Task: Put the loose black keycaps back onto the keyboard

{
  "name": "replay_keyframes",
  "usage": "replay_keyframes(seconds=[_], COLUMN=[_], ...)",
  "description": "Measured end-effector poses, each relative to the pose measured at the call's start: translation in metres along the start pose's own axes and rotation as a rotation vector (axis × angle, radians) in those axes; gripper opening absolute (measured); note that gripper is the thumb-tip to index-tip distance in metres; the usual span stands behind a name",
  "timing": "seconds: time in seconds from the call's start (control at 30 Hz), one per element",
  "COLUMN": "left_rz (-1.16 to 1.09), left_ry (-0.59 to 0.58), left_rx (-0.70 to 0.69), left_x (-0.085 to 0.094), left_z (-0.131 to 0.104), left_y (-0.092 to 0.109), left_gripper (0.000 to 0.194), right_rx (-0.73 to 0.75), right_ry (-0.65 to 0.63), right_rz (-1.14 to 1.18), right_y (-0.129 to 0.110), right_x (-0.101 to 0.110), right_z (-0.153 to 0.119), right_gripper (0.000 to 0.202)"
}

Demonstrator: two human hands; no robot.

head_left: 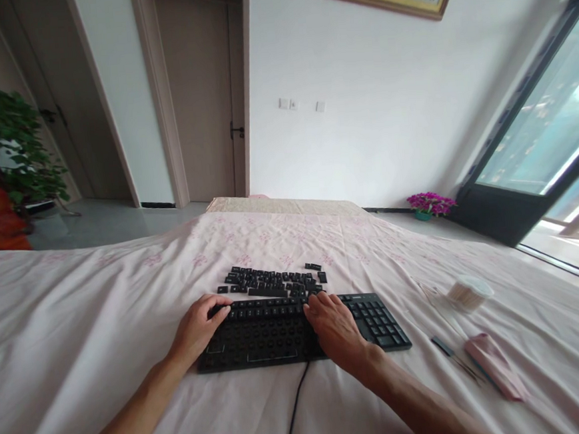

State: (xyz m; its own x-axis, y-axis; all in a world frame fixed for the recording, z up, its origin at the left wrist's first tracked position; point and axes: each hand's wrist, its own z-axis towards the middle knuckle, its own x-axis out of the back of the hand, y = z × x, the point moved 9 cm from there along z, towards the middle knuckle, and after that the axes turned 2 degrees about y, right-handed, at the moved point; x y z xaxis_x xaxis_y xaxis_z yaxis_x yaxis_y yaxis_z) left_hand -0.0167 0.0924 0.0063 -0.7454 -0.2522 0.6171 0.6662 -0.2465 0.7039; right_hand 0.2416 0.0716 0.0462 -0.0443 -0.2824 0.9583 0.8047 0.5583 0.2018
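A black keyboard (274,342) lies flat on the cloth; most of its left part is stripped of keycaps, while the number pad on the right and the top rows still carry theirs. My left hand (200,324) grips its upper left corner between thumb and fingers. Over the upper middle, my right hand (332,320) is closed with fingertips bent down at the top row; what they pinch, if anything, is hidden. Behind the keyboard is a group of loose black keycaps (269,279), with a long space bar keycap (268,292) nearest to it.
A pink floral cloth (142,322) covers the surface. At right lie a tub of cotton swabs (470,293), tweezers (456,359) and a folded pink cloth (494,367). The keyboard's cable (298,403) runs towards me. Beyond stand a door (200,97) and potted flowers (429,204).
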Motion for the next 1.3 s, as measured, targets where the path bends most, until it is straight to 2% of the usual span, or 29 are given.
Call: replay_keyframes(seconds=[0.1,0.2,0.3,0.4,0.57,0.83,1.13,1.3], left_rz=[-0.009,-0.008,-0.005,-0.003,0.002,0.004,0.008,0.016], left_ry=[-0.005,-0.002,-0.002,-0.007,-0.002,0.009,0.004,0.01], left_rx=[0.001,0.001,0.003,0.01,0.005,0.0,-0.005,-0.001], left_x=[0.0,0.0,-0.001,-0.001,0.0,0.0,-0.001,0.001], left_z=[0.0,0.0,0.0,0.0,0.0,0.001,0.002,0.001], left_y=[0.0,-0.001,-0.003,-0.003,-0.003,-0.003,-0.004,-0.003], left_gripper=[0.024,0.025,0.024,0.024,0.024,0.025,0.024,0.024], right_rx=[-0.007,-0.126,-0.308,-0.353,-0.332,-0.303,-0.255,-0.251], right_ry=[-0.017,0.031,0.09,0.055,-0.003,-0.092,-0.128,-0.09], right_rz=[0.1,0.224,0.17,0.055,-0.028,-0.098,-0.105,-0.078], right_y=[0.017,0.058,0.103,0.121,0.121,0.121,0.117,0.113], right_x=[0.0,-0.001,-0.008,-0.022,-0.04,-0.057,-0.062,-0.05], right_z=[0.008,0.029,0.055,0.081,0.11,0.129,0.135,0.13], right_gripper=[0.027,0.033,0.027,0.023,0.021,0.02,0.02,0.018])
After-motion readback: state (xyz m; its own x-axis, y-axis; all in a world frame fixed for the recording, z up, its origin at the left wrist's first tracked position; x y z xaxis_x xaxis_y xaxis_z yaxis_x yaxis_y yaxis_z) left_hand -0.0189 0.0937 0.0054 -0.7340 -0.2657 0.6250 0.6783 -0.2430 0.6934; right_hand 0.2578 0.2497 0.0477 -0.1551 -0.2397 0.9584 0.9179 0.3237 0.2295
